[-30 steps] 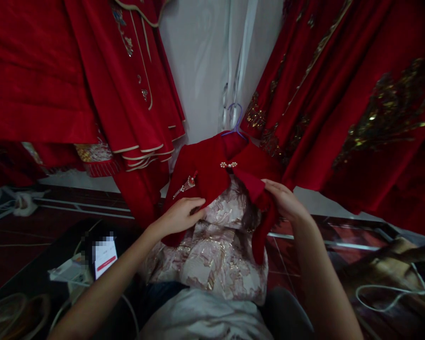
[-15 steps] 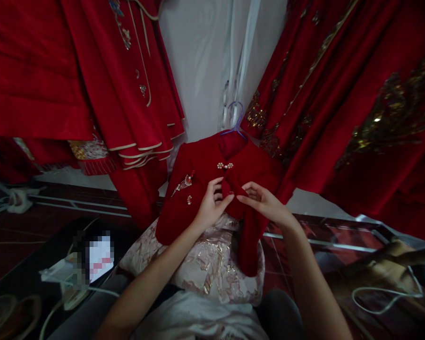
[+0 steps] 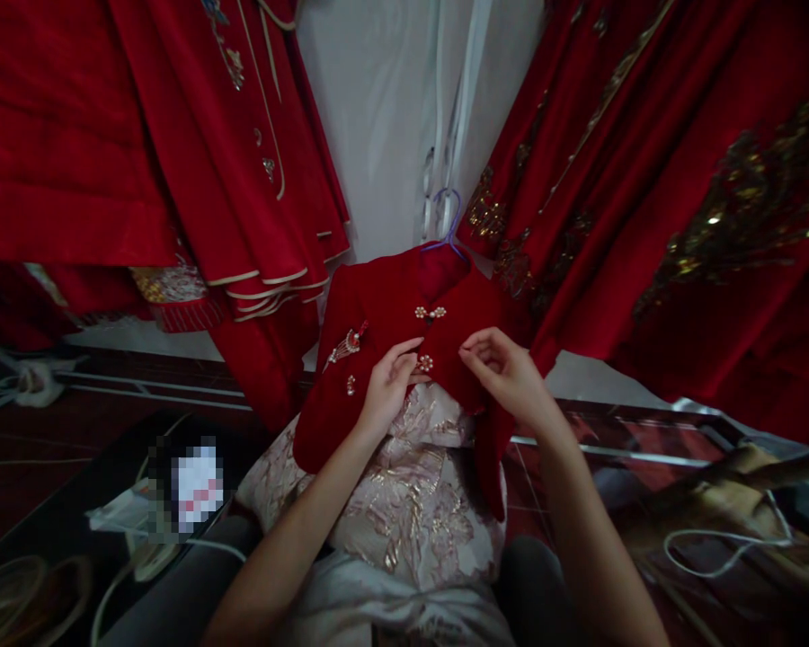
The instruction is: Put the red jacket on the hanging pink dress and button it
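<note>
Since the last frame, the right hand (image 3: 502,368) has backed off from the jacket's front edge and the left hand (image 3: 387,382) slid slightly left; the lower clasp (image 3: 425,363) now shows. Red jacket (image 3: 384,296), pearly upper clasp (image 3: 430,313), tasselled ornament (image 3: 346,345). Hangs on purple hanger (image 3: 450,235), over pale brocade (image 3: 404,512). Collar points away, hem toward wearer; long axis runs collar to hem. Left fingers loosely curled at clasp, right fingertips bunched narrow; grip on cloth: can't tell.

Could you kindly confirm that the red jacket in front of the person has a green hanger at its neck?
Not quite: as the head view shows, the hanger at the neck of that red jacket is purple, not green.
</note>
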Tool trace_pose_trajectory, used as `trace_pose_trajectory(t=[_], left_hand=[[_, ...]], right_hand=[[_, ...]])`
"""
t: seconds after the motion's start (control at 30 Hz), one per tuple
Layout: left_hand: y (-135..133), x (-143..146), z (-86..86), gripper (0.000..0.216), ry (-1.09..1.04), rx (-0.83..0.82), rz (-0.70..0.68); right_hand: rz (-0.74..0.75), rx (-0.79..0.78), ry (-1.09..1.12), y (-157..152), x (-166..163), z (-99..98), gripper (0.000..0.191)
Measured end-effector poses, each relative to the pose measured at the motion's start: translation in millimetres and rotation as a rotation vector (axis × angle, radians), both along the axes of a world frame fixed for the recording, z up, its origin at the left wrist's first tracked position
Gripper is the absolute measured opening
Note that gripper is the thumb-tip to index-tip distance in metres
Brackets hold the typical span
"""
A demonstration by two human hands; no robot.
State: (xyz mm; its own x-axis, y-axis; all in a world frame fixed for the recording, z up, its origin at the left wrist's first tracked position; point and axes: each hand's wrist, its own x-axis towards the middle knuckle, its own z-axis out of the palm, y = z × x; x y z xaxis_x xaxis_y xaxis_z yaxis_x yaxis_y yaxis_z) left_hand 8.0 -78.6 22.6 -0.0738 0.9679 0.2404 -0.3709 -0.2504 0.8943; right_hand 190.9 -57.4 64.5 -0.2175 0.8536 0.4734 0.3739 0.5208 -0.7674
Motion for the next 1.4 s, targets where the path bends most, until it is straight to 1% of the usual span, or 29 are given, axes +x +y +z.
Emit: trace_pose_trajectory(t=[0.03,0.1,0.17,0.23,0.27,0.33,0.4,0.43,0.5,0.57,0.63,0.67,0.7,0.77,0.83,0.9,1.0,1.07,1.13,1.23,1.3,1.37,1.4], left_hand=[[0,0,-0.6,0.037,0.004,0.008,-0.014],[1,-2,-4.7,0.039,0.015,0.025,-0.062],[4,-3,-11.9,0.04,0.045,0.045,-0.096],[9,-4,-19.7,0.035,0.101,0.067,-0.068],[10,-4,-22.8,0.032,0.139,0.074,-0.037],[12,-7,-25.5,0.027,0.231,0.085,0.03],[13,-13,-22.9,0.022,0.35,0.107,0.099],[13,-18,-19.9,0.02,0.412,0.129,0.141],[17,-35,-13.0,0.015,0.514,0.189,0.252],[26,-57,-8.2,0.012,0.576,0.235,0.397],[41,-79,-9.2,0.011,0.656,0.239,0.558],[49,-89,-12.2,0.018,0.7,0.229,0.599],[57,-96,-16.7,0.027,0.727,0.213,0.611],[72,-103,-28.3,0.033,0.755,0.208,0.612],[83,-101,-40.2,0.03,0.754,0.222,0.643],[90,-94,-49.2,0.023,0.735,0.225,0.695],[92,-80,-54.6,0.015,0.672,0.221,0.755],[91,-74,-53.2,0.013,0.61,0.236,0.784],[88,-73,-49.1,0.016,0.533,0.232,0.766],[86,-78,-41.4,0.025,0.409,0.181,0.66],[87,-80,-36.6,0.03,0.32,0.153,0.573],[90,-79,-32.5,0.033,0.235,0.133,0.512],[92,-77,-30.8,0.033,0.194,0.118,0.506]], right_hand=[[0.043,-0.022,0.003,-4,-9,-0.2,0.022],[0.062,-0.037,-0.022,-9,-24,-5.4,0.029],[0.013,-0.026,-0.07,-6,-35,-15.4,0.033],[-0.028,-0.022,-0.108,0,-40,-26.1,0.027],[-0.021,-0.032,-0.115,3,-41,-30.6,0.024],[0.04,-0.069,-0.107,9,-41,-36.8,0.022],[0.108,-0.106,-0.084,12,-42,-40.3,0.023],[0.118,-0.114,-0.07,13,-43,-41.8,0.022],[0.09,-0.107,-0.052,15,-46,-45.8,0.019],[0.035,-0.094,-0.052,18,-49,-51.5,0.018],[-0.02,-0.074,-0.067,22,-51,-58.7,0.023],[-0.045,-0.059,-0.081,24,-52,-62.5,0.026],[-0.066,-0.04,-0.103,26,-52,-66.3,0.028],[-0.082,-0.007,-0.154,31,-52,-73.5,0.028],[-0.065,0.002,-0.18,36,-53,-79.8,0.027],[-0.039,-0.019,-0.152,42,-54,-85.2,0.026],[-0.013,-0.084,-0.061,51,-54,-90.1,0.028],[-0.006,-0.134,0.008,54,-51,-88.6,0.029],[0.038,-0.207,0.089,53,-43,-79.9,0.031],[0.197,-0.341,0.215,44,-29,-51.1,0.034],[0.283,-0.372,0.279,38,-28,-27.2,0.036],[0.349,-0.353,0.299,38,-42,-8.8,0.036],[0.377,-0.338,0.292,42,-54,-4.1,0.036]])
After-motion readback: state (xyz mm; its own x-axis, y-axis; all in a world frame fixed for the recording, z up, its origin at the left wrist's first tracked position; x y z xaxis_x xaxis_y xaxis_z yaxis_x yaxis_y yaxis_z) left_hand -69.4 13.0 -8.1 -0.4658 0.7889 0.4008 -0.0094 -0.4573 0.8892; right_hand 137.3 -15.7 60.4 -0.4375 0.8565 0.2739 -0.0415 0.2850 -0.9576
